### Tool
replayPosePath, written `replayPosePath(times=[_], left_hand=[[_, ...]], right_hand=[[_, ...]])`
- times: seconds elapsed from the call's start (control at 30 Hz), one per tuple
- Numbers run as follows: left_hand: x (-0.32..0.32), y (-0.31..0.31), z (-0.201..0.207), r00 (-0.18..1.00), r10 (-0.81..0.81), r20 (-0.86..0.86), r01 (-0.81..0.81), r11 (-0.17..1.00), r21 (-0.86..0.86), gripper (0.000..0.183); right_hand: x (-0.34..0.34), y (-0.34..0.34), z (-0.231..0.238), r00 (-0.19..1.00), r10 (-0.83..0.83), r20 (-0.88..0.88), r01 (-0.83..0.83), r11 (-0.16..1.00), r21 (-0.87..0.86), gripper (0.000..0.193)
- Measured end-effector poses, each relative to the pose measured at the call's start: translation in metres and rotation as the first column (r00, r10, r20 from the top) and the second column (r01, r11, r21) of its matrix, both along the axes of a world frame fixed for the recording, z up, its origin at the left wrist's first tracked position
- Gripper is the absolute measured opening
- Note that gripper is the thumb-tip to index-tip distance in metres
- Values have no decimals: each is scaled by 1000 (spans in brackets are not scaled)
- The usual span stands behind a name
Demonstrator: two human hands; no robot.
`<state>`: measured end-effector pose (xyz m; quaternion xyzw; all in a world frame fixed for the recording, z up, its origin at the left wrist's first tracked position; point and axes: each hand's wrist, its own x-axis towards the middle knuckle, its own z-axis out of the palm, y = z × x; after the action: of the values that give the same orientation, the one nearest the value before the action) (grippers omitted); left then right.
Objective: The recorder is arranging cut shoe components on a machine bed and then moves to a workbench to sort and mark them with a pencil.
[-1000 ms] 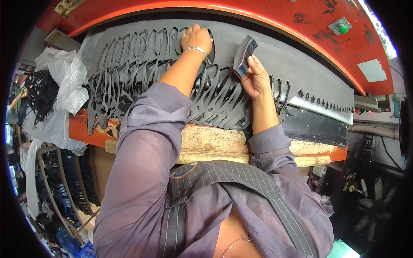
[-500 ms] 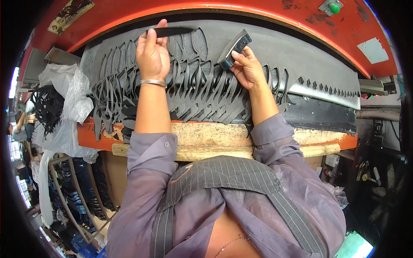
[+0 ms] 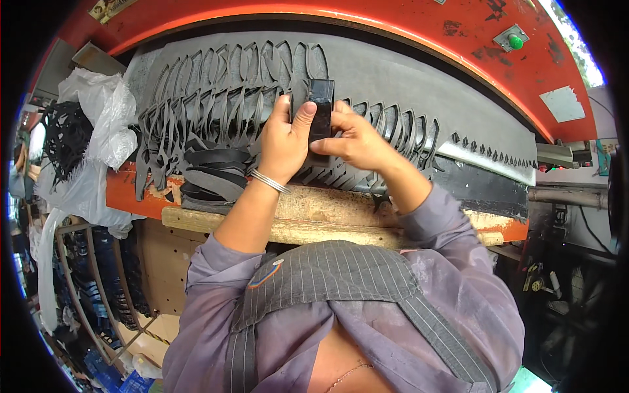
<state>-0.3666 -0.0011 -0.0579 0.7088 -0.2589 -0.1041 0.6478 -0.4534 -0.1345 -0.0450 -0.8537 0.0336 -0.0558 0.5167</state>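
Apron (image 3: pixel 334 268): charcoal, white pinstripes, rainbow arc (image 3: pixel 264 275). Shirt (image 3: pixel 458 281): greyish purple. Machine beam (image 3: pixel 367 21): orange-red, blotched dark (the loudest colour from where I stand). Button (image 3: pixel 515 42): bright green. Sheet (image 3: pixel 406 72): matt grey. Held block (image 3: pixel 322 95): glossy black. Plastic bag (image 3: pixel 108 111): milky white. Wooden bar (image 3: pixel 327 236): pale yellow.

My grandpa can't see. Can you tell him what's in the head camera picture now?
A person's left hand and right hand hold a dark, shiny block over a grey sheet with rows of curved cutouts. Curved dark pieces lie piled to their left, and an orange-red machine frame arches across the top.
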Motion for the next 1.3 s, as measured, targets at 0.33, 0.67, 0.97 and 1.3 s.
replayPosePath(times=[0.33, 0.67, 0.97, 1.3], left_hand=[[87, -15, 2, 998, 51, 33, -53, 996, 72, 43], [101, -90, -56, 919, -268, 289, 87, 854, 514, 34], [102, -82, -65, 871, -318, 374, 147, 896, 420, 32], [104, -82, -61, 863, -336, 378, 157, 889, 431, 46]], right_hand=[[81, -137, 33, 910, 410, 67, -134, 442, -887, 14], [85, -143, -22, 942, 297, 155, -105, 701, -705, 39], [55, -119, -54, 990, -71, 121, 123, 847, -516, 92], [53, -118, -59, 972, 5, 233, 125, 832, -540, 40]])
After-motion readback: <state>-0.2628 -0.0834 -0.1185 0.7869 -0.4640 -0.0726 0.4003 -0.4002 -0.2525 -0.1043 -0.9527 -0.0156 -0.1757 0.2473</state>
